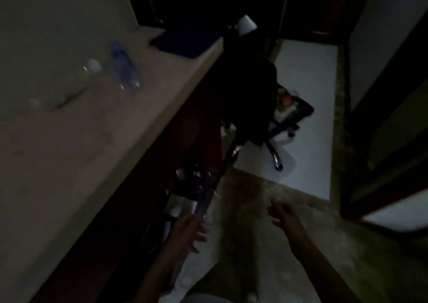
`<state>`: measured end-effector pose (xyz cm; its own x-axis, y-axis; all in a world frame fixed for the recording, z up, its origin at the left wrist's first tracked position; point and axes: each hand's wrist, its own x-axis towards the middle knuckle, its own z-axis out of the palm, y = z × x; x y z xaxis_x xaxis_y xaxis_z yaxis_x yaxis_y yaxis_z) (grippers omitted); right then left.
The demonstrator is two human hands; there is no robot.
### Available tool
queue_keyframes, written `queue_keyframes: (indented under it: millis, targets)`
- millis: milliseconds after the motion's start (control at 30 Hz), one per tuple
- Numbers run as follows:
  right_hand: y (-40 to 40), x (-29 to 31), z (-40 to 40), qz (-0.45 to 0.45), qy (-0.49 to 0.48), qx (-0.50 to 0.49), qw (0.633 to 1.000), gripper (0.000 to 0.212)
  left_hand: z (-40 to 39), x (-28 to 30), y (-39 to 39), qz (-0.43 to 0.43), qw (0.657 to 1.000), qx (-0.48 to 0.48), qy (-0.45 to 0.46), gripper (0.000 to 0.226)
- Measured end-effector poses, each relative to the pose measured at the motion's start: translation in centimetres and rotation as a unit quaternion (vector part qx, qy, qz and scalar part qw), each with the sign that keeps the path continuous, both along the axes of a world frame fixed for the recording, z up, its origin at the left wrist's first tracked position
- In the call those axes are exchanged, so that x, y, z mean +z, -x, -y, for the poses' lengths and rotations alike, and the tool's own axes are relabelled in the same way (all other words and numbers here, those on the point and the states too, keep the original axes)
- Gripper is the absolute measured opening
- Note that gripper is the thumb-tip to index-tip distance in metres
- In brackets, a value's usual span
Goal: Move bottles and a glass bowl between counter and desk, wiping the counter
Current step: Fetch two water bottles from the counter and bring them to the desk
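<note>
— Both forearms reach in from the bottom edge. What are the hands doing?

— Left hand [192, 231] has its fingers spread loose, gripping nothing, just beside the dark front edge of the surface [69, 163]. Right hand [283, 212] is also open and empty, fingers splayed over the brownish floor [245, 201], well apart from the surface.

— And the bottles?

— One clear bottle with a blue label [124, 65] stands on the surface, far from the hands, toward its back. Just left of it is a second clear bottle with a white cap [93, 67]. Everything is dim and smeared by motion, so nothing on the blue label can be read, and no brand shows.

— The glass bowl?

— I cannot tell; a faint pale shape lies left of the capped bottle, too blurred to name.

— Anything else near the surface?

— A dark flat pad [185, 42] lies at its far end. Past that end a black office chair [257, 99] sits on pale flooring, with a white lamp shade [246, 25] above it. Below the surface's edge, near the left hand, are blurred dark things with white bits that I cannot identify.
</note>
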<state>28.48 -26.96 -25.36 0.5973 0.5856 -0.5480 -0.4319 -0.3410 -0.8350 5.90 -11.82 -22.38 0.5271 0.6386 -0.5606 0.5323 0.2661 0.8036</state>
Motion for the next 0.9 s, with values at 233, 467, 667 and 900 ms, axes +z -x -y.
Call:
queue_keyframes:
  millis: [233,467,667,900]
  targets:
    - [-5.9,14.9,-19.5,0.106,-0.172,0.01,0.979,0.051,-8.7,17.9,-6.5,0.177,0.961,0.124,-0.173,0.027]
    - [-3.5,21.4,-35.7,0.156,-0.214,0.186,0.946,0.074,-23.5,26.0,-3.0,0.051,0.867,0.232,-0.438,0.019]
    - [1.5,23.1,-44.1,0.325,-0.13,0.313,0.883,0.118,-31.7,23.9,1.6,-0.176,0.814,0.237,-0.5,0.042]
    - [4.2,22.6,-48.1,0.404,-0.063,0.393,0.824,0.117,-34.7,20.4,0.7,-0.429,0.765,0.163,-0.451,0.072]
